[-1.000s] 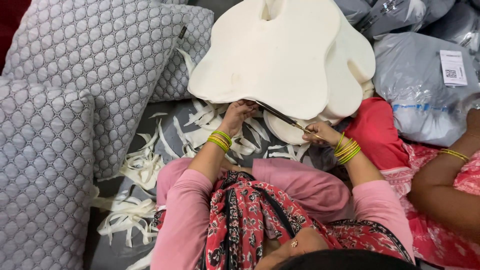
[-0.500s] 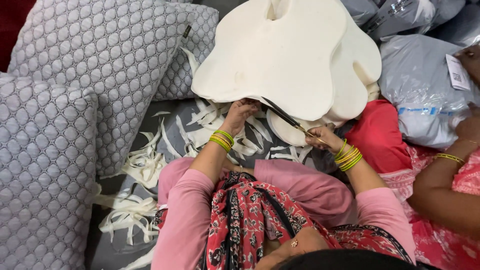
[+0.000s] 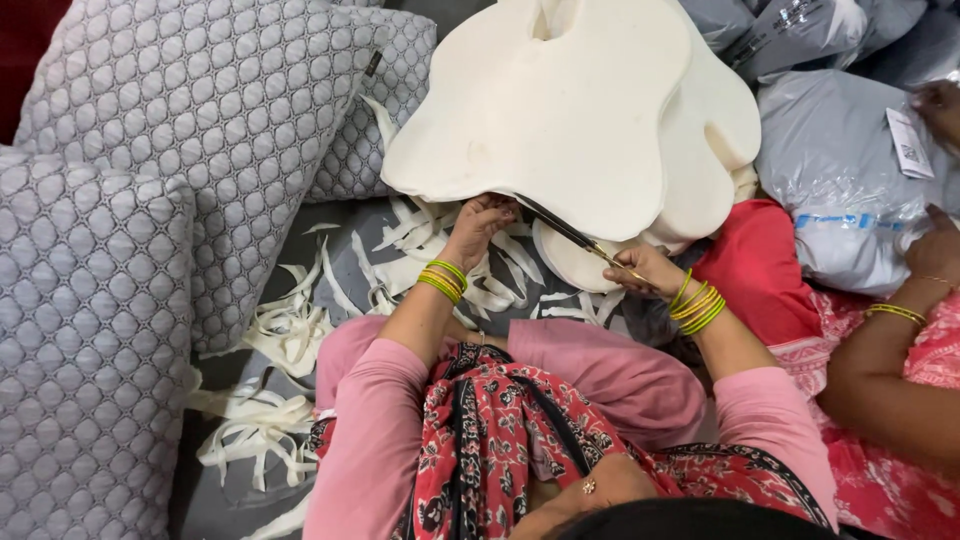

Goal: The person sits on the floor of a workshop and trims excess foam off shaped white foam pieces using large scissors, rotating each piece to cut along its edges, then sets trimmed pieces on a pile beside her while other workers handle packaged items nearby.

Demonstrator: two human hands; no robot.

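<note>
A large cream foam pad with lobed edges stands in front of me, over more foam pads behind it. My left hand grips the pad's lower edge from beneath. My right hand holds dark scissors, whose blades reach up-left to the pad's lower edge. Both wrists carry yellow and green bangles.
Grey patterned cushions lie at the left. White foam strips litter the grey sheet below the pad. Plastic-wrapped packages lie at the right. Another person's arm in pink-red clothing rests at the right edge.
The foam pad has shifted a little up and to the right in view. My hands stay at its lower edge with the scissors. The other person's hand has moved on the package.
</note>
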